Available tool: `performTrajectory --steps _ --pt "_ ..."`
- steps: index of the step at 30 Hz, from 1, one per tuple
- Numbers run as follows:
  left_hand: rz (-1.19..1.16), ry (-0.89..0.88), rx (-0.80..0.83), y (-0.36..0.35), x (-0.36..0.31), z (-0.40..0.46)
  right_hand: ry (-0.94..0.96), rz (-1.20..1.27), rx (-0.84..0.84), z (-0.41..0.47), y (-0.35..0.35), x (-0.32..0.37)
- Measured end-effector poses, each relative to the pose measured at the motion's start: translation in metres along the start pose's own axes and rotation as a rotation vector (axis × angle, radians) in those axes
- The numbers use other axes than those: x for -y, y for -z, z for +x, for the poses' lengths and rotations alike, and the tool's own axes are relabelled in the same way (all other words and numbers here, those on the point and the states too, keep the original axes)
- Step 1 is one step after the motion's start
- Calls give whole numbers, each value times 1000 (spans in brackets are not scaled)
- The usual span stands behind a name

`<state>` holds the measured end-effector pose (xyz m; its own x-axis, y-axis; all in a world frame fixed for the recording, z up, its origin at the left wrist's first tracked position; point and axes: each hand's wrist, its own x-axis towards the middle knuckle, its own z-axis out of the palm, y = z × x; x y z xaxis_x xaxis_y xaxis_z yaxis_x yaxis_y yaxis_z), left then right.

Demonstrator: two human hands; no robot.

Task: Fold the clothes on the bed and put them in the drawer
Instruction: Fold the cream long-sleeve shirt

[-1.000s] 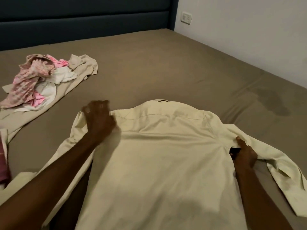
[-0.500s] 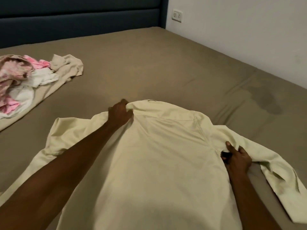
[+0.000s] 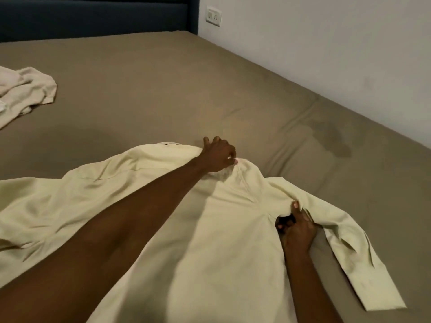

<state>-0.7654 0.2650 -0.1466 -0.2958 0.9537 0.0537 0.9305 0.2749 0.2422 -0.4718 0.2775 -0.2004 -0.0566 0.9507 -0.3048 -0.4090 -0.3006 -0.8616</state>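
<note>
A pale yellow long-sleeved shirt (image 3: 228, 241) lies back-up on the brown bed (image 3: 163, 94). My left hand (image 3: 218, 157) reaches across the shirt and pinches the cloth at the collar and right shoulder, bunching it. My right hand (image 3: 297, 229) grips the shirt at the right armpit, where the sleeve meets the body. The right sleeve (image 3: 354, 252) stretches out flat toward the lower right. The shirt's left half lies rumpled under my left forearm.
A beige garment (image 3: 25, 89) from the heap of clothes lies at the left edge of the bed. A dark blue headboard (image 3: 93, 17) stands at the back. A white wall with a socket (image 3: 213, 16) runs along the bed's right side. No drawer is in view.
My left hand has moved rightward along the collar from the left shoulder to the right shoulder. The view has swung right, so most of the clothes heap has left the frame. My right hand keeps its hold.
</note>
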Motion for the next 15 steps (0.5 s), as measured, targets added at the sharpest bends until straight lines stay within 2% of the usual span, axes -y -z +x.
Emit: performTrajectory --steps 4,8,10,13,15 --pt "-130 112 -89 -16 -14 21 32 58 -19 5 5 -7" --pt "3 196 -147 -37 -22 20 13 36 -13 15 10 -13" --pt "77 184 -137 -40 -30 15 29 25 -1 21 14 -18" --pt "177 116 -266 -30 -36 -16 52 32 5 23 14 -15" --pt "156 75 -313 -24 -32 -66 48 18 7 18 11 -14"
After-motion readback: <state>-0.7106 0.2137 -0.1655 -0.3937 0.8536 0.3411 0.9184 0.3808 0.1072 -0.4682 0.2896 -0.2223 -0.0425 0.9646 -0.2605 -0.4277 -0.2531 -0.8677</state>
